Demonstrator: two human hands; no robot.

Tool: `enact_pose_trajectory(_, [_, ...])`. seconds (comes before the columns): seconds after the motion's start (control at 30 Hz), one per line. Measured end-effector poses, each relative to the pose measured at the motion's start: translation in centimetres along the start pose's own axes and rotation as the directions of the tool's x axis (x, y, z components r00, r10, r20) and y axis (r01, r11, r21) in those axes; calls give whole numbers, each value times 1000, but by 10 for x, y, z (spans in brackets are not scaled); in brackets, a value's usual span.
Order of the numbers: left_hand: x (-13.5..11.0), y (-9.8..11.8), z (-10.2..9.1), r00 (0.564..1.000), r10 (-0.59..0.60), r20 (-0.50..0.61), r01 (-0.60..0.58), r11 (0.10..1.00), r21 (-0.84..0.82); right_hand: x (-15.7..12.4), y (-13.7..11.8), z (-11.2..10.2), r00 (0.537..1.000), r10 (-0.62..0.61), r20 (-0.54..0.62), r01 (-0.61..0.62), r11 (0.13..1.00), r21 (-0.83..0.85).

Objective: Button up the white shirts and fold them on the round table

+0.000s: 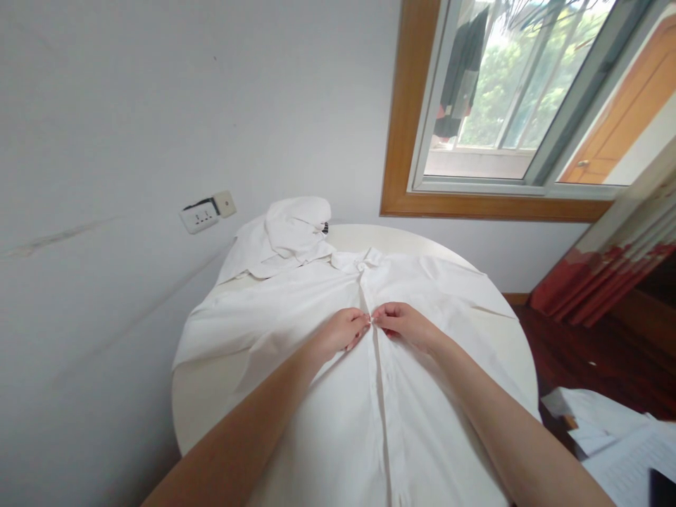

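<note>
- Your white shirt lies spread front-up over the round table, covering most of its top. The cloth is thin cotton, lightly creased, and the sleeves drape off the table's sides.
- The shirt's placket is a straight stitched strip running down the table's middle. The collar sits toward the table's far edge.
- Your left hand and right hand meet over the table's centre, fingertips touching. Both are curled and pinched on the placket fabric.
- A crumpled white garment is heaped in soft folds at the table's far-left edge.
- The table top is smooth, cream and circular.
- A rectangular plastic wall socket is on the wall beyond the table's left.
- A wood-framed window is beyond the table's far right.
- Flat white papers lie low, off the table's right side.
</note>
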State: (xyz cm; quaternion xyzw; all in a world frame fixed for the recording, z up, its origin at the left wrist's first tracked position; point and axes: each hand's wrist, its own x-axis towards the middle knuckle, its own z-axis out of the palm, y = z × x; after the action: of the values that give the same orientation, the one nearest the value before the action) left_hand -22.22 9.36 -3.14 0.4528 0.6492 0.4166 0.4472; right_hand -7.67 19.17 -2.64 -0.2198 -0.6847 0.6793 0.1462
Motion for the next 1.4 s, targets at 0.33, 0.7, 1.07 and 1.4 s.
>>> enact_pose_trajectory(0.33, [1, 0, -3, 997, -40, 64, 44, 997, -65, 0, 0, -2, 995, 102, 3, -100, 972, 211])
enact_pose_trajectory(0.7, [1, 0, -2, 997, -30, 74, 36, 996, -78, -1, 1, -1, 988, 153, -18, -151, 983, 105])
enact_pose_trajectory(1.07, [2, -3, -3, 996, -19, 86, 28, 994, -103, -2, 6, 5, 993, 102, 54, -98, 993, -65])
enact_pose_trajectory(1.4, [3, -2, 4, 999, -52, 16, 53, 997, -63, 5, 17, 15, 997, -34, -64, 16, 962, -272])
